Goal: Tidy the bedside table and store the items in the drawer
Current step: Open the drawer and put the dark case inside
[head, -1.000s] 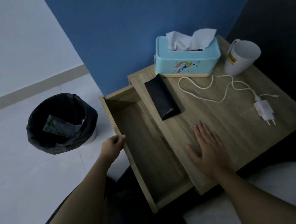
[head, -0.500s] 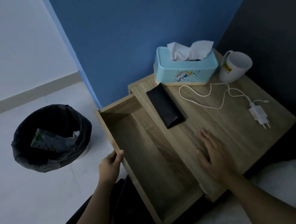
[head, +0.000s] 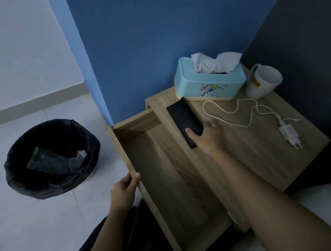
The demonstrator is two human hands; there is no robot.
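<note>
The wooden bedside table (head: 251, 157) has its drawer (head: 166, 178) pulled out to the left, with nothing inside. A long black case (head: 182, 115) lies on the tabletop near the drawer side. My right hand (head: 207, 137) closes around the case's near end, thumb on its left edge, fingers on the right. My left hand (head: 124, 189) grips the drawer's front panel. On the table also stand a light blue tissue box (head: 209, 86), a white mug (head: 263, 82) and a white charger with its cable (head: 288, 133).
A black-lined waste bin (head: 49, 158) with some rubbish stands on the white tiled floor to the left. A blue wall rises behind the table, a dark wall to the right. A white pillow or bedding (head: 320, 211) lies at the lower right.
My right hand has left its flat rest on the tabletop and reached forward to the black case. The drawer has come out further under my left hand.
</note>
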